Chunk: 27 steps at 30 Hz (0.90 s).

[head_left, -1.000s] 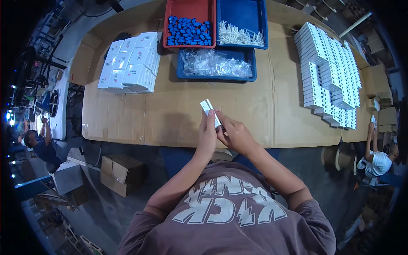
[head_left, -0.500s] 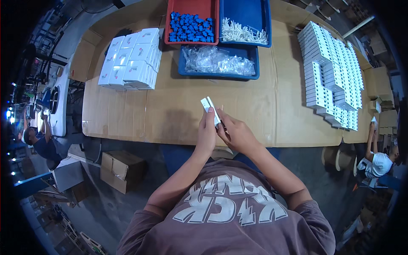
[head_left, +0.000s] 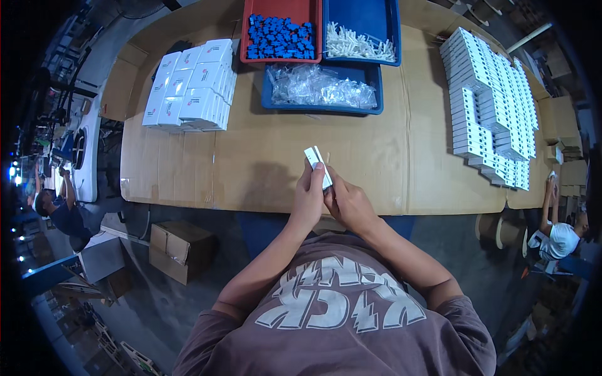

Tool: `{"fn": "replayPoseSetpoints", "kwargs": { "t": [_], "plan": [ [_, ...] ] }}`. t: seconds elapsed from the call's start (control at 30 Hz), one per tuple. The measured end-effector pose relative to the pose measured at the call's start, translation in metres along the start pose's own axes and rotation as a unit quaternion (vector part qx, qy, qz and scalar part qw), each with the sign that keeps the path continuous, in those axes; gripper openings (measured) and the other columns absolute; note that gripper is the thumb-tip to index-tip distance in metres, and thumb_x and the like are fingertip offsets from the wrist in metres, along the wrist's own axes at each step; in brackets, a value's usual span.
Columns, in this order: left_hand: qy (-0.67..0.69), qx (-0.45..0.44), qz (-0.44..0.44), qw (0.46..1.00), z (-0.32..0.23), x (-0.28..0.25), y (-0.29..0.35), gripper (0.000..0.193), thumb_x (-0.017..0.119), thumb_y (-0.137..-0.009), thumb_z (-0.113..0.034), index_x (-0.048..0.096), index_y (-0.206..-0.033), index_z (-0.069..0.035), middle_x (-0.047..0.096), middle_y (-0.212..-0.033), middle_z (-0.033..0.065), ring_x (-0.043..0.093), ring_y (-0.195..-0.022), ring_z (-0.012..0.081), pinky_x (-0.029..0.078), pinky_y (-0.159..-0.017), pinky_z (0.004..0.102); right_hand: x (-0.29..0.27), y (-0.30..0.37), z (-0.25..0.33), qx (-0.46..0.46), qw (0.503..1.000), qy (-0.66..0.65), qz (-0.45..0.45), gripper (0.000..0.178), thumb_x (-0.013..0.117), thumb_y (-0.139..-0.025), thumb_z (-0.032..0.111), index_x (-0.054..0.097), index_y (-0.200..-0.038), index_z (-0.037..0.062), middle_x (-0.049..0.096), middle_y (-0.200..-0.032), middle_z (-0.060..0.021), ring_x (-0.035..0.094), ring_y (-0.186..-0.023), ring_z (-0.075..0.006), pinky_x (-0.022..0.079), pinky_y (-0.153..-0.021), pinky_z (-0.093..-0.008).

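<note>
A slim white box (head_left: 318,161) stands tilted above the front of the cardboard-covered table, close to my body. My left hand (head_left: 308,195) is closed round its left side, with the thumb lying along its face. At the lower right end of the box, my right hand (head_left: 348,199) has its fingers curled against it. The right fingertips are partly hidden behind the box, so their exact hold cannot be made out.
Stacked white boxes (head_left: 188,88) stand at the left, and long rows of white boxes (head_left: 489,100) at the right. Behind my hands sit a blue tray (head_left: 323,108) of clear plastic bags, a red tray (head_left: 282,9) of blue pieces and another blue tray (head_left: 364,15) of white pieces.
The white box has shifted slightly right and turned more upright. My right fingers, which were more spread, have curled in closer to its lower end.
</note>
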State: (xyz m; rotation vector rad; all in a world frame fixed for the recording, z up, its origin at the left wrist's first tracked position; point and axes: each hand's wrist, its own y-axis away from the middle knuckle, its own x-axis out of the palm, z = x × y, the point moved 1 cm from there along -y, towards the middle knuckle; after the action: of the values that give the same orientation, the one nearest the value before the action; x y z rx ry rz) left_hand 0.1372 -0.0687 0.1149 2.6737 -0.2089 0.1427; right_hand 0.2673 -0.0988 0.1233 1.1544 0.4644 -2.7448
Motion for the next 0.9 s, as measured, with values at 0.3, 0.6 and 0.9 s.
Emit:
{"fn": "replayPoseSetpoints", "kwargs": {
  "t": [0.3,0.6,0.9],
  "plan": [
    [0.027,0.019,0.024,0.999,0.003,-0.001,0.004,0.050,0.041,-0.111,-0.032,0.045,-0.149,0.000,0.059,-0.101,0.0027,0.053,-0.087,0.0089,0.047,-0.076,0.0276,0.001,0.005,-0.003,-0.029,1.000,0.000,-0.002,0.058,0.066,-0.087,0.003,0.047,-0.138,-0.0159,0.066,-0.088,-0.0202,0.068,-0.069,-0.0320,0.057,-0.063,-0.0403],
    [0.055,0.064,0.038,0.996,0.007,-0.007,-0.001,0.055,0.044,-0.110,-0.027,0.033,-0.159,-0.003,0.059,-0.129,0.0094,0.055,-0.112,0.0124,0.047,-0.097,0.0290,-0.022,0.001,-0.003,-0.051,0.997,-0.054,0.035,0.061,0.065,-0.094,0.009,0.042,-0.149,-0.0052,0.061,-0.131,-0.0264,0.068,-0.106,-0.0396,0.059,-0.085,-0.0403],
    [-0.100,0.298,0.109,0.943,-0.010,-0.008,0.009,0.104,0.073,-0.080,-0.019,0.014,-0.163,-0.001,0.040,-0.153,0.0200,0.037,-0.146,0.0337,0.027,-0.122,0.0454,-0.061,-0.016,0.000,0.290,0.821,-0.486,0.074,0.055,0.042,-0.112,0.040,0.049,-0.148,-0.0013,0.064,-0.132,-0.0157,0.062,-0.120,-0.0219,0.049,-0.103,-0.0378]
  ]
}}
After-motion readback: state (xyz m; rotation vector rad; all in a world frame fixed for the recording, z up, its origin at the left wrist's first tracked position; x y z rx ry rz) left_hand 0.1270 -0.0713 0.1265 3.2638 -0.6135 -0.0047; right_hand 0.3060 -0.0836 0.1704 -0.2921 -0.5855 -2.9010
